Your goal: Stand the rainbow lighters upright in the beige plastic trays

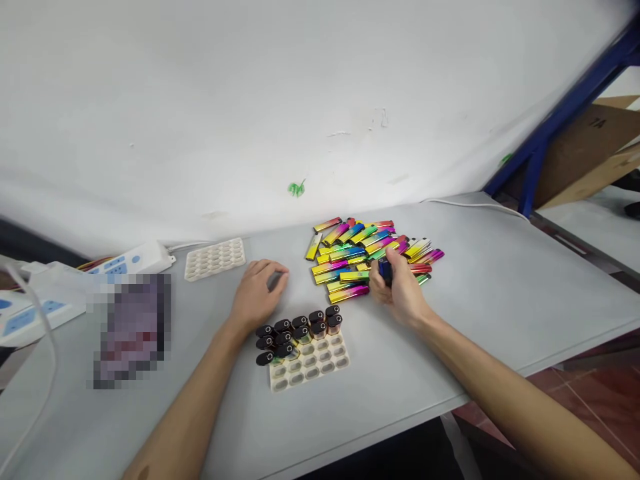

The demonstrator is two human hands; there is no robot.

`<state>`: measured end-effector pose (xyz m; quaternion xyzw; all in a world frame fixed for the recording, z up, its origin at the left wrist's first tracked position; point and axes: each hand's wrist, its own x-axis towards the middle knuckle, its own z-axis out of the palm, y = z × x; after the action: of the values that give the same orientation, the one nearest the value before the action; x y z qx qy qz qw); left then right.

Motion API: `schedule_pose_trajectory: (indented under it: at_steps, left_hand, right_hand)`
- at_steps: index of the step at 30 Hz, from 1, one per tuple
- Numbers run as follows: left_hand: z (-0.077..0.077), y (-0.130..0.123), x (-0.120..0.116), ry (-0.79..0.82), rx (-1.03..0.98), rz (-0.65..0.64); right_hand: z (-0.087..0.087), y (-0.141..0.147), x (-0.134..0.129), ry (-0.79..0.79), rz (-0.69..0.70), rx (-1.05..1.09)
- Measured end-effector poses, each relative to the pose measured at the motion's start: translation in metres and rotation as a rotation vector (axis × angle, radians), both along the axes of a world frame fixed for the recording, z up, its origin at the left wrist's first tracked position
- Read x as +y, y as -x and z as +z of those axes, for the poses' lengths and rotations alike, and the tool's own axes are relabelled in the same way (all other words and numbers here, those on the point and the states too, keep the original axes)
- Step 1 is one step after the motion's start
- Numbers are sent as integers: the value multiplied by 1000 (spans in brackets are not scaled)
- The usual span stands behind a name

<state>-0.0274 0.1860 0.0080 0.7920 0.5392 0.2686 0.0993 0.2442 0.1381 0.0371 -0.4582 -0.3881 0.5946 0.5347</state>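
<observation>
My right hand (397, 283) is closed around a dark-topped device (385, 269) at the front right of a pile of shiny multicoloured devices (345, 253). Between my two forearms, a cream tray (311, 360) with oval slots holds several upright devices with black tops (300, 323), in its back rows and left side; slots at the front and right are bare. My left hand (257, 293) rests on the table behind the tray's left side, its fingers curved and thumb apart, with nothing seen in it.
A second cream tray (215, 259) lies at the back left, near power strips (131, 261) and a pixelated object (134, 330). Behind the grey table (500, 287) is a white wall. A white cable (480, 203), blue frame (533, 167) and cardboard boxes (575, 153) are at the right.
</observation>
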Motion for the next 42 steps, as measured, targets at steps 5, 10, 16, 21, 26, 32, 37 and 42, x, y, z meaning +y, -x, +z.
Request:
schedule_pose_trajectory:
  at_steps: [5, 10, 16, 21, 26, 32, 37, 42]
  left_hand:
    - [-1, 0, 0, -9, -2, -2]
    - [-3, 1, 0, -10, -4, -3]
    - [-4, 2, 1, -18, -5, -7]
    - [-6, 3, 3, -30, -6, -21]
    - [-8, 3, 4, -37, -6, -27]
    - [-7, 2, 3, -44, -12, -29]
    - [-7, 2, 3, -35, -11, -29]
    - [-7, 3, 3, -31, -24, -37]
  right_hand:
    - [-2, -1, 1, 7, 18, 0]
    - [-4, -1, 0, -11, 12, -59]
    - [0, 0, -8, -270, 3, -502]
    - [10, -2, -24, -641, 15, -846]
    - [38, 1, -59, -755, 2, -903]
    - [49, 30, -87, -732, 228, -952]
    - [29, 58, -84, -784, 197, -1238]
    - [24, 68, -86, -879, 144, -1389]
